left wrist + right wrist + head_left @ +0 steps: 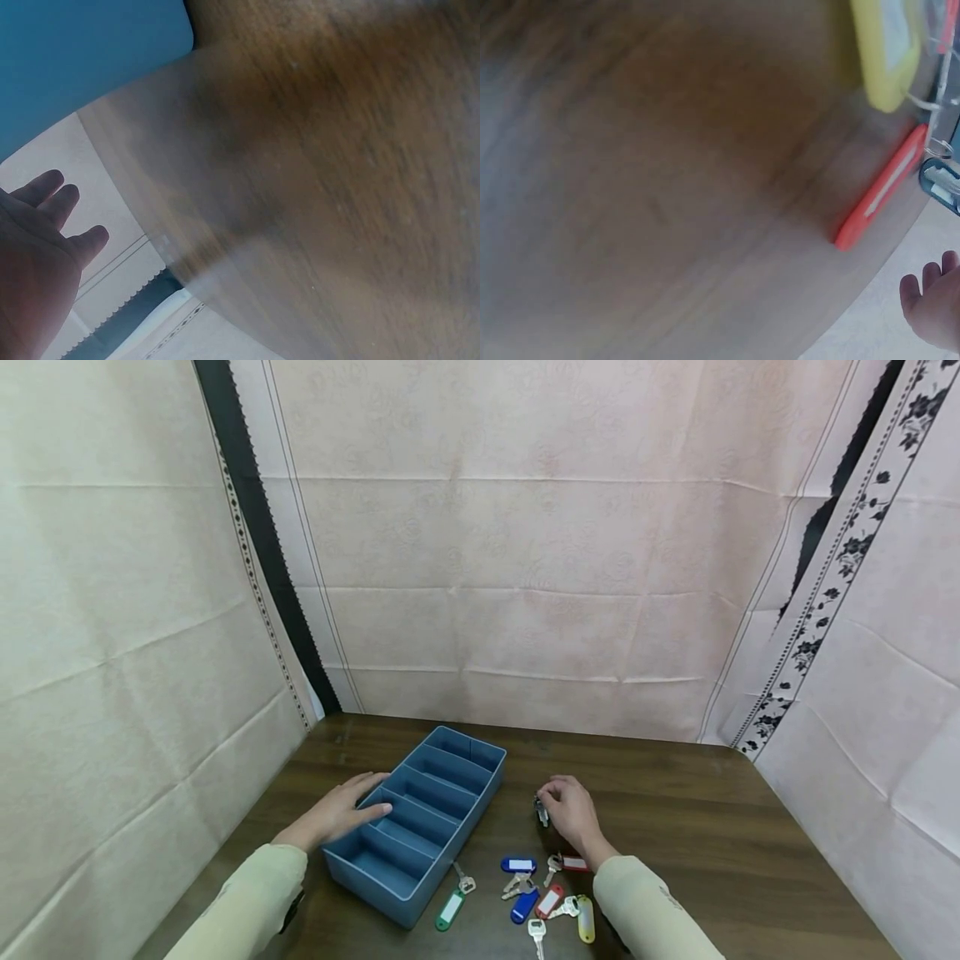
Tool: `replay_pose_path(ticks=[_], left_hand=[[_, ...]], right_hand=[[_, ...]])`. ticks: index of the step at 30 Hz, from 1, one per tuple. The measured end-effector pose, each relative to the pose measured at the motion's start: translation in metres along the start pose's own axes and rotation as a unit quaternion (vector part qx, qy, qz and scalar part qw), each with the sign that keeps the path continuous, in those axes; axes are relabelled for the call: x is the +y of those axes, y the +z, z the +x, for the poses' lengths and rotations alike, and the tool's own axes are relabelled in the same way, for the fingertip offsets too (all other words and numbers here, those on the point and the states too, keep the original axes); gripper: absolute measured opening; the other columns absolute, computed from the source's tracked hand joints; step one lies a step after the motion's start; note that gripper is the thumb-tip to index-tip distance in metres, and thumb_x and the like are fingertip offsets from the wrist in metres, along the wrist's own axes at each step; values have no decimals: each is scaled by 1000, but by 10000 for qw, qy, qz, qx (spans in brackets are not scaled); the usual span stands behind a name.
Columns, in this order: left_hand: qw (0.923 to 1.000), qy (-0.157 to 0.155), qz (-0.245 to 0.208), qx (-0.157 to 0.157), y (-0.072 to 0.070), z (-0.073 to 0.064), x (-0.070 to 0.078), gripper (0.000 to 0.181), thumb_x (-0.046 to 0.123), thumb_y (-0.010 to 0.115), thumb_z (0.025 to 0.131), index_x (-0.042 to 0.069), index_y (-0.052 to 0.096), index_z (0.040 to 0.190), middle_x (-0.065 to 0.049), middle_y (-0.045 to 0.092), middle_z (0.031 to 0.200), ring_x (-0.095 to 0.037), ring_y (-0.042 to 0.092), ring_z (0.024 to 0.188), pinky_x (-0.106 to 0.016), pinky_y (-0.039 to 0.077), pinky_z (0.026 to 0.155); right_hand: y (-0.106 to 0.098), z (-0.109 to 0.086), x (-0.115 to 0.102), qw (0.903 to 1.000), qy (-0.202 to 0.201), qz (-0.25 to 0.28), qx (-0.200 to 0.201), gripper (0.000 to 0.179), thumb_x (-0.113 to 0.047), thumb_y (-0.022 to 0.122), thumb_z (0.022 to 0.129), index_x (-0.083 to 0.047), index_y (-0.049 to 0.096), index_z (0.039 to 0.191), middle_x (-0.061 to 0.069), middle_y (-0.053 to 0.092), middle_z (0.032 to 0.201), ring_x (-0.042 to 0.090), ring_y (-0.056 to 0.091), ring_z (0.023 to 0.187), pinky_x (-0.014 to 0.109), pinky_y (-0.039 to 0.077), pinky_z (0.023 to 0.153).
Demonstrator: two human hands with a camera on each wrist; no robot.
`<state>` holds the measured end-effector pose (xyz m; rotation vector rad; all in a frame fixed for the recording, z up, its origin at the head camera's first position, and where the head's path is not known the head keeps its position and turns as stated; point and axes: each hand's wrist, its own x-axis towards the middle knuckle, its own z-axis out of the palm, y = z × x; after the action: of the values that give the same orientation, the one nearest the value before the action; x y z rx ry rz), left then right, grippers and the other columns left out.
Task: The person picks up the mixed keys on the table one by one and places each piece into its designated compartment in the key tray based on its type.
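The left hand (339, 812) rests with extended fingers on the blue tray (420, 897), while the right hand (573, 812) pinches a key (543, 815), best gripped gently.

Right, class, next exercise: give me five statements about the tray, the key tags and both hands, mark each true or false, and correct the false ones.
1. The left hand touches the blue divided tray. True.
2. The yellow key tag lies on the wooden table. True.
3. The right hand pinches the yellow key tag. False: it pinches a dark key tag.
4. Two blue key tags lie on the table. True.
5. The green key tag lies inside the tray. False: it lies on the table, beside the tray.
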<state>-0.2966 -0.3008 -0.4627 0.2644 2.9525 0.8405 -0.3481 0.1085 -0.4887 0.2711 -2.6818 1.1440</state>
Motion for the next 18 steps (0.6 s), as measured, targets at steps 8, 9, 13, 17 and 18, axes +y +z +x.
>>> replay_pose_path(ticks=[8, 9, 13, 17, 18], left_hand=[[10000, -47, -25, -22, 0, -1, 0, 72, 60, 55, 95, 22, 37, 154, -21, 29, 158, -52, 27, 140, -76, 24, 103], [10000, -46, -27, -23, 0, -1, 0, 72, 61, 55, 95, 23, 38, 154, -20, 29, 158, -52, 27, 140, -76, 24, 103], [10000, -39, -49, -15, -1, -2, 0, 74, 63, 54, 94, 23, 37, 154, -20, 30, 158, -51, 28, 140, -75, 24, 103], [10000, -55, -70, -20, -1, -2, 1, 75, 63, 54, 93, 23, 37, 154, -19, 30, 158, -50, 27, 141, -75, 24, 103], [10000, -58, -74, -23, -1, -2, 1, 75, 64, 54, 93, 23, 37, 154, -19, 29, 158, -50, 27, 141, -75, 24, 103]], right_hand=[[-4, 5, -5, 9996, -10, 234, 140, 14, -16, 65, 94, -10, 75, 88, 18, 60, 130, 41, 53, 124, 57, 39, 104], [-5, 6, -6, 9995, -4, 263, 146, 14, -16, 65, 95, -9, 75, 88, 18, 60, 130, 41, 53, 124, 56, 39, 104], [-8, 10, -9, 9992, -15, 353, 164, 15, -18, 65, 95, -8, 75, 90, 19, 59, 130, 41, 53, 123, 57, 40, 103], [-10, 15, -11, 9989, 20, 443, 136, 16, -19, 64, 96, -7, 74, 93, 20, 58, 132, 42, 52, 125, 58, 40, 103], [-11, 16, -12, 9989, 20, 457, 138, 16, -19, 64, 97, -7, 74, 93, 20, 58, 132, 42, 51, 125, 58, 40, 103]])
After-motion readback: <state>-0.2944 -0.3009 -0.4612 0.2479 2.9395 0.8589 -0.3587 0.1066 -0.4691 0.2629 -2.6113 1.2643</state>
